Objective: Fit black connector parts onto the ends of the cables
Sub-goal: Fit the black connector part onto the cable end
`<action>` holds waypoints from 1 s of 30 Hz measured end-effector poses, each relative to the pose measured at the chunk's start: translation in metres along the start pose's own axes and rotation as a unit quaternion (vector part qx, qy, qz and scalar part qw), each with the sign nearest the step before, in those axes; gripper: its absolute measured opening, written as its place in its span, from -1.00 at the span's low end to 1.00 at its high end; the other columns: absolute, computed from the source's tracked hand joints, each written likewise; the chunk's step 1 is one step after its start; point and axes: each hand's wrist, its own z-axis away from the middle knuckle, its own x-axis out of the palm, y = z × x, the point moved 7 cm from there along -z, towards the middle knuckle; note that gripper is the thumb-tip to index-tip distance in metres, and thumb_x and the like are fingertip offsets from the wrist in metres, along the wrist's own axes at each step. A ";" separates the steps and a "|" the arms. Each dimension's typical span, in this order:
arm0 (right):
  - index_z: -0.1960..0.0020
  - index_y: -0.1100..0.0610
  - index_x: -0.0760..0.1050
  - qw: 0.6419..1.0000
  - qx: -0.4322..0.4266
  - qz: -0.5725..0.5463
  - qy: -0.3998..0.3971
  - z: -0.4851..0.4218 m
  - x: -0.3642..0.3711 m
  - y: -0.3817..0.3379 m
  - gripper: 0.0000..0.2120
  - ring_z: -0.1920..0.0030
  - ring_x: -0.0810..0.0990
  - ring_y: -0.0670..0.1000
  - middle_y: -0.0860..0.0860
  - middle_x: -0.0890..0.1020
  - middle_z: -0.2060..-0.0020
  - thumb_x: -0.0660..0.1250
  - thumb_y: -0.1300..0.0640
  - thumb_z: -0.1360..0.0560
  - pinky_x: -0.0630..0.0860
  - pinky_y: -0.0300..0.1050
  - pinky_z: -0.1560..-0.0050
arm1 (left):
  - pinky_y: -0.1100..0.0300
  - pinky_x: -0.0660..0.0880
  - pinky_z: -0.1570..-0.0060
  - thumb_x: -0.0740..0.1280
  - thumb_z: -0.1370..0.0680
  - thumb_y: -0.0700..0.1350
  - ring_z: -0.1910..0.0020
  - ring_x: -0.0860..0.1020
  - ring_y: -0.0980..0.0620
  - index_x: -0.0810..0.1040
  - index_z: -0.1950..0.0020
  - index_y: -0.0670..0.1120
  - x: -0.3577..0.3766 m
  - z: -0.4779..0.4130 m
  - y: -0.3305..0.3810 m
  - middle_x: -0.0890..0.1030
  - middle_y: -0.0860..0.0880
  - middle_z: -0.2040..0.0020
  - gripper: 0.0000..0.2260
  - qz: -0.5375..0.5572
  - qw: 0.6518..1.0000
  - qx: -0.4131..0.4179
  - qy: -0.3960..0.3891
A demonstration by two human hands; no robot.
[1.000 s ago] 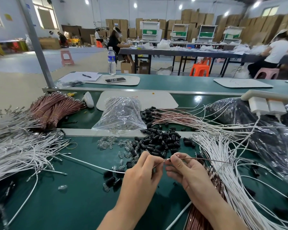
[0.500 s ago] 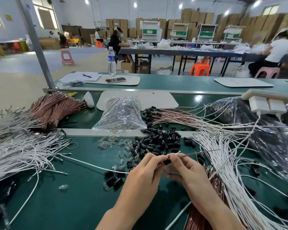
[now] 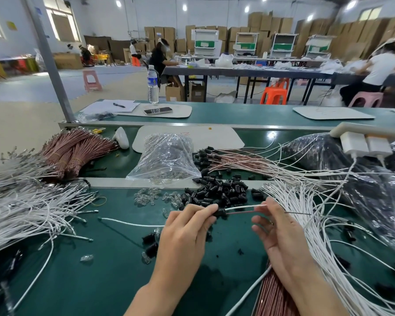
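Black connector part (image 3: 219,212) is in your left hand (image 3: 185,233), pinched between thumb and fingertips just in front of the heap of black connector parts (image 3: 217,192) on the green worktop (image 3: 100,270); two cables run out of it to the right, a white cable (image 3: 244,206) above and a reddish-brown cable (image 3: 238,213) below, close together and nearly level; your right hand (image 3: 281,236) holds that pair further along, forefinger over them and thumb under, in front of the heap's right edge; how far the cable ends sit inside the part you cannot tell, since your fingertips cover its back; left of the heap lie scattered clear plastic pieces (image 3: 146,198); behind the heap and a little left stands a clear bag (image 3: 167,158); behind the heap to the right lies a row of capped cables (image 3: 237,158), their black ends pointing left; right of the heap spreads a fan of loose white cables (image 3: 301,201); far left of the heap is another mass of white cables (image 3: 21,208), with tied reddish-brown bundles (image 3: 78,149) behind it; in front of the heap and to the left, a single white cable (image 3: 132,222) lies flat, and a few stray black parts (image 3: 149,238) rest beside your left hand.
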 end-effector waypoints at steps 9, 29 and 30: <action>0.18 0.02 0.69 0.994 -0.050 -0.065 0.068 -0.003 -0.030 -0.030 -0.79 0.28 0.65 -0.12 -0.05 0.69 0.21 0.39 -0.06 -0.52 0.65 -0.25 0.25 | 0.07 0.43 -0.05 0.30 -0.67 -0.06 -0.12 0.37 0.39 0.62 -0.28 -0.06 -0.050 -0.010 -0.045 0.57 0.17 -0.06 -0.77 -0.037 0.991 -0.047 0.124; 0.12 0.05 0.71 0.940 -0.072 -0.322 0.082 -0.004 -0.054 -0.045 -0.80 0.04 0.70 -0.14 -0.06 0.72 0.09 0.44 -0.07 -0.47 0.61 -0.36 0.09 | 0.11 0.44 -0.07 0.26 -0.64 -0.13 -0.02 0.54 0.01 0.62 -0.28 -0.05 -0.053 -0.006 -0.077 0.60 0.15 -0.05 -0.75 0.007 0.981 -0.167 0.103; 0.05 0.06 0.68 0.941 -0.065 -0.329 0.054 -0.005 -0.051 -0.044 -0.78 0.00 0.70 -0.13 -0.05 0.72 0.04 0.44 -0.09 -0.48 0.61 -0.36 0.08 | 0.15 0.47 -0.08 0.28 -0.64 -0.15 -0.03 0.57 0.02 0.62 -0.26 -0.05 -0.051 -0.006 -0.076 0.61 0.18 -0.04 -0.77 0.034 0.978 -0.177 0.108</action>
